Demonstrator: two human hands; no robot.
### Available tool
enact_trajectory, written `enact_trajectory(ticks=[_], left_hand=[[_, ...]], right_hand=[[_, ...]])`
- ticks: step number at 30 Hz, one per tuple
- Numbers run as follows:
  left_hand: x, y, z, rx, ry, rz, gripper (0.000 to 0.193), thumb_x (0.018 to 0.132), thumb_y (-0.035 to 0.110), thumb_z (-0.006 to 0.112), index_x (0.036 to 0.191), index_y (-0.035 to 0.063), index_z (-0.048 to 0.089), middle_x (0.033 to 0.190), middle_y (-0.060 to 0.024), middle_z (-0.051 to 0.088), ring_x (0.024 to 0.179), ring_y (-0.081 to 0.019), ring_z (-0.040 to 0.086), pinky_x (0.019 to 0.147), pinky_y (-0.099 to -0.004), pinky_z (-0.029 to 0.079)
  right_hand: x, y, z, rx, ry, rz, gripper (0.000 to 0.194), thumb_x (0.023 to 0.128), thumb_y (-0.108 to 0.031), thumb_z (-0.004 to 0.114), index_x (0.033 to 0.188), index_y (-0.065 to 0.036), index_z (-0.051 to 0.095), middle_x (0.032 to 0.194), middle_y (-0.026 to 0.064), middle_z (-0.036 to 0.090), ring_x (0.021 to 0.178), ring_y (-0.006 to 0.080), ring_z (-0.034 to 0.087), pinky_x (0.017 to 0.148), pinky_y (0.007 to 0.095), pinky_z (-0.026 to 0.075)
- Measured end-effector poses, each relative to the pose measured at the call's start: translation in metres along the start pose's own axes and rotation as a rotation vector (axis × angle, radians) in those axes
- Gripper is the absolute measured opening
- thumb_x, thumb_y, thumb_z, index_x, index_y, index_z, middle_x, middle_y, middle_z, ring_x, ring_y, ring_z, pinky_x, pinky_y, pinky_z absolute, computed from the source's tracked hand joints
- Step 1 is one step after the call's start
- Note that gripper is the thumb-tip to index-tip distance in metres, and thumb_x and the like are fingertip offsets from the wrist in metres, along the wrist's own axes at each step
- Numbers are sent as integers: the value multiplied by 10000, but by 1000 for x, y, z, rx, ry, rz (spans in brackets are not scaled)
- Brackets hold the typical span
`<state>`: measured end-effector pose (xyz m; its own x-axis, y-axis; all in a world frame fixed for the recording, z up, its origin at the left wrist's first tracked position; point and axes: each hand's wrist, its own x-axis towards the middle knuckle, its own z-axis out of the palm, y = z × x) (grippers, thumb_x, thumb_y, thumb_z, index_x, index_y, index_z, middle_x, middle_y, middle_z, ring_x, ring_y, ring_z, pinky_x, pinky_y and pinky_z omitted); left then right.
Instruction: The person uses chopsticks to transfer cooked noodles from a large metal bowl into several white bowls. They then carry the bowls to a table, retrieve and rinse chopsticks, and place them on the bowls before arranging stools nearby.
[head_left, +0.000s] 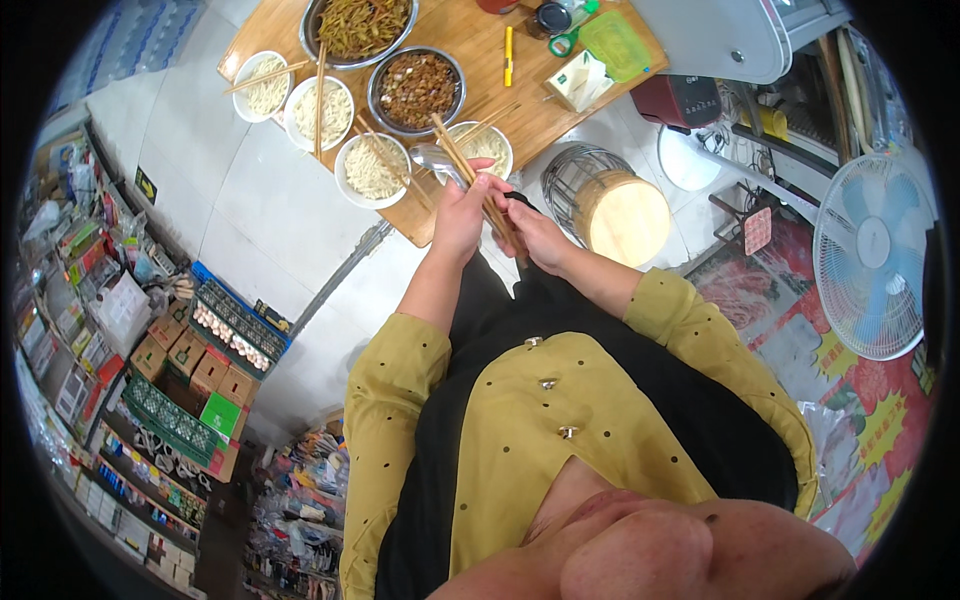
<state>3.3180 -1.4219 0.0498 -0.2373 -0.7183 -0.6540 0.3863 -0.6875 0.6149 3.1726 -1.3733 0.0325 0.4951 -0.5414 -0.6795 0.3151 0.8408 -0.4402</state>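
Wooden chopsticks (466, 166) and a metal spoon (433, 159) are in my left hand (465, 210), just past the table's near edge. My right hand (536, 236) closes on the lower ends of the same chopsticks. Close by on the table (409, 221) stand several white bowls of noodles, one (375, 174) left of my hands and another (491, 146) partly behind them, with chopsticks lying across the bowls. Beyond them is a steel bowl of diced meat sauce (418, 88), and farther off a larger steel bowl of cooked shredded vegetables (364, 26).
Right of the bowls lie a yellow marker (508, 56), a tissue pack (581, 81) and a green plastic container (615, 45). A round wooden-topped stool (628, 217) and a standing fan (872, 244) are at the right. Shelves and egg trays (232, 326) are at the left.
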Motion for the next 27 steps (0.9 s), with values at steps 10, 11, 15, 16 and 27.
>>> enact_trajectory(ticks=[10, 11, 15, 16, 27], left_hand=[[60, 4, 2, 818, 367, 279, 334, 937, 175, 445, 1227, 10, 451, 987, -193, 617, 915, -254, 615, 775, -375, 463], [69, 6, -6, 902, 450, 254, 334, 925, 170, 453, 1219, 10, 458, 983, -198, 607, 920, -287, 608, 778, -392, 462], [99, 12, -46, 1308, 667, 204, 353, 874, 162, 495, 1193, 9, 483, 990, -215, 558, 922, -383, 577, 786, -441, 462], [106, 12, -55, 1435, 688, 189, 362, 861, 163, 508, 1187, 7, 488, 997, -218, 544, 918, -398, 569, 787, -447, 462], [137, 11, -103, 1663, 778, 173, 499, 842, 56, 516, 1332, 58, 420, 1084, -206, 451, 940, -375, 525, 815, -420, 458]], right_hand=[[36, -41, -103, -268, 650, -267, 285, 955, -338, 459, 850, -89, 548, 664, -28, 473, 590, 65, 428, 524, 223, 353], [44, -50, -121, -294, 777, -196, 302, 953, -351, 460, 839, -87, 555, 632, -28, 462, 570, 69, 421, 518, 224, 349], [67, -66, -177, -338, 847, -267, 356, 944, -391, 464, 821, -74, 568, 598, -19, 458, 554, 81, 427, 523, 239, 357], [71, -68, -187, -359, 864, -241, 362, 942, -396, 465, 825, -70, 571, 601, -15, 463, 557, 85, 432, 527, 246, 363], [71, -84, -205, -952, 1018, -302, 317, 918, -340, 502, 1052, -54, 529, 849, 161, 634, 799, 331, 609, 723, 405, 462]])
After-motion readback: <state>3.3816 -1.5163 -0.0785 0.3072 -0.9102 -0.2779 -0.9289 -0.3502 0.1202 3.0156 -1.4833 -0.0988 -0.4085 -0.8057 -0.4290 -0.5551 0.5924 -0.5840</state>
